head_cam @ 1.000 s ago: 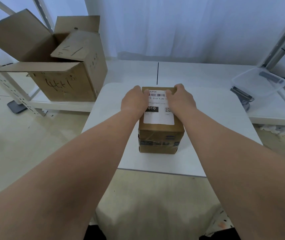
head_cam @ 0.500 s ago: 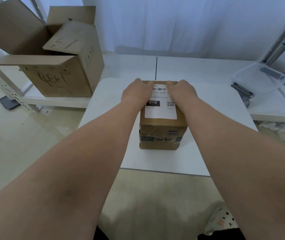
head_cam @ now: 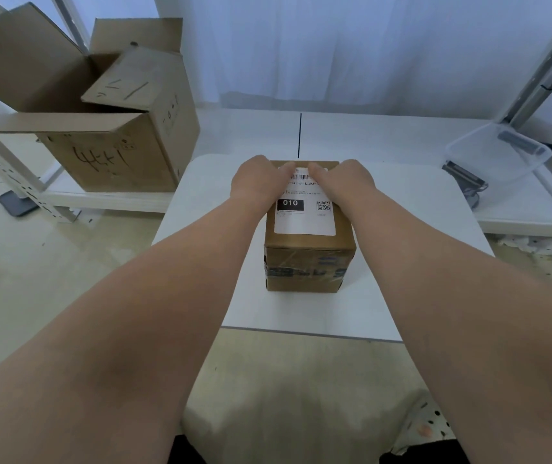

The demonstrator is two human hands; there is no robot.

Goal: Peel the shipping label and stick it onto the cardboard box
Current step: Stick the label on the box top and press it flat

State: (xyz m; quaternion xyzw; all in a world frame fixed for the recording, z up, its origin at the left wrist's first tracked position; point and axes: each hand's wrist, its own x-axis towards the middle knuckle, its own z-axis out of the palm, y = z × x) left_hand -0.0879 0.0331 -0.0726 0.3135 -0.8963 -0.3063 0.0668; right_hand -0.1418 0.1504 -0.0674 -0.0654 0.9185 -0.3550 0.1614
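A small brown cardboard box (head_cam: 310, 262) with taped sides stands on the white table (head_cam: 418, 262). A white shipping label (head_cam: 304, 219) with a barcode, a black "010" patch and a QR code lies flat on the box's top. My left hand (head_cam: 259, 184) rests on the label's far left part, fingers flat and pointing inward. My right hand (head_cam: 345, 182) presses the far right part the same way. The fingertips nearly meet over the barcode. Neither hand holds anything.
A large open cardboard box (head_cam: 100, 128) with handwriting stands on a low shelf at the left. A clear plastic bin (head_cam: 499, 152) and a dark tool (head_cam: 465, 179) lie at the right. A white curtain hangs behind.
Both hands have slid inward along the label's far edge, so the fingertips are closer together over the barcode. The view has shifted slightly; the box has stayed in place.
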